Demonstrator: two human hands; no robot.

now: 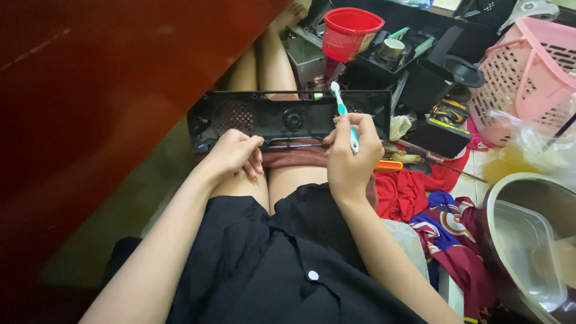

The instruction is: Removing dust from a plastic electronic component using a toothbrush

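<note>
the black plastic panel (288, 117) lies across the person's knees. the left hand (235, 153) pinches its lower edge at 7 o'clock; the right hand (350, 157) grips a toothbrush (343, 114) at 3 o'clock. hard scrubbing could likely tip the lightly held panel toward the red cup (350, 33).

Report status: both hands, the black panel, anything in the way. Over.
Left hand gripping black panel across the lap. Right hand holds toothbrush, bristles at panel's top edge. Nothing between brush and panel.

A home floor used as a repair spot. A pink laundry basket (528, 72), red bucket (350, 33) and steel basin (528, 240) crowd tiled floor (474, 180). Loose appliance parts (390, 54) lie about.
</note>
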